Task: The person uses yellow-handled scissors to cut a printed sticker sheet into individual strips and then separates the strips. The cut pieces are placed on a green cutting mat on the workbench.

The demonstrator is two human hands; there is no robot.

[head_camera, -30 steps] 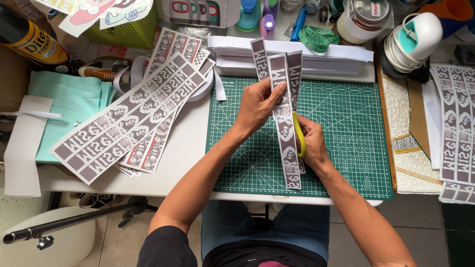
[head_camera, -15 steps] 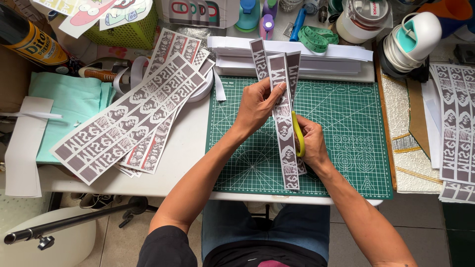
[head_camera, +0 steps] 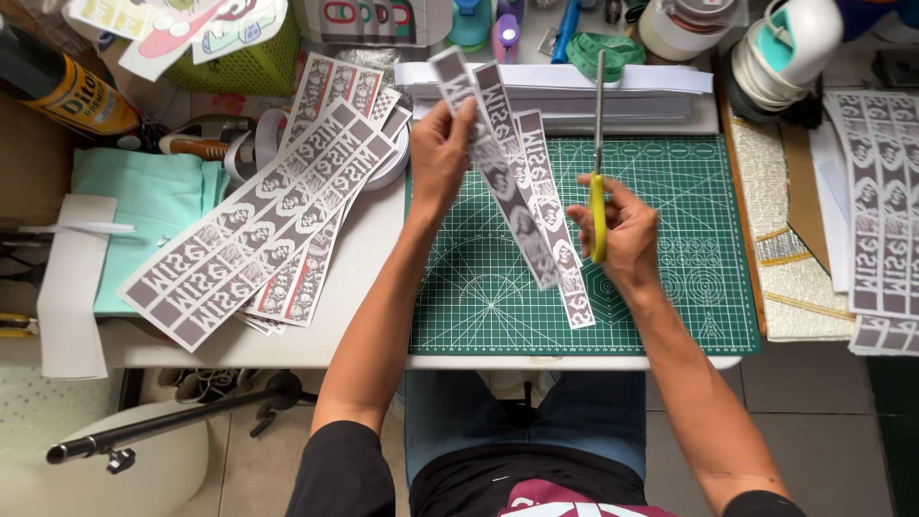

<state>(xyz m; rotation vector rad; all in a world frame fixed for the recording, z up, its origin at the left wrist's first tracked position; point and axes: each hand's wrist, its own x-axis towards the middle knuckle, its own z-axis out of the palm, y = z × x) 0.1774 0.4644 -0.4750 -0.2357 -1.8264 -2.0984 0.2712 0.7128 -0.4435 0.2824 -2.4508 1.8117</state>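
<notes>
The person's left hand [head_camera: 442,153], a little above the middle of the frame, is clenched on the upper ends of three long grey printed strips [head_camera: 522,206]. The strips fan downward and to the right over the green cutting mat [head_camera: 689,239], and the longest one reaches the mat's lower middle. The right hand [head_camera: 622,230], just right of centre, is wrapped around the yellow handles of one pair of scissors [head_camera: 598,158]. The blades point straight up toward the top of the frame and look closed or nearly so. The scissors stand just beside the strips, apart from them.

In the left half of the frame a loose pile of more strips [head_camera: 268,230] of the same kind lies slanted across the white tabletop. I count about five, though they overlap too much to be sure. Under its lower end sits one pale mint sheet [head_camera: 144,206], and one white paper piece [head_camera: 72,287] hangs at the far left edge. One stack of white sheets [head_camera: 613,91] lies across the top behind the mat. At the right edge there are two more printed sheets [head_camera: 876,201]. One green basket [head_camera: 249,62] sits in the upper left, with one yellow tube [head_camera: 67,91] beside it, and one white and teal mug [head_camera: 780,48] lies tipped in the upper right.
</notes>
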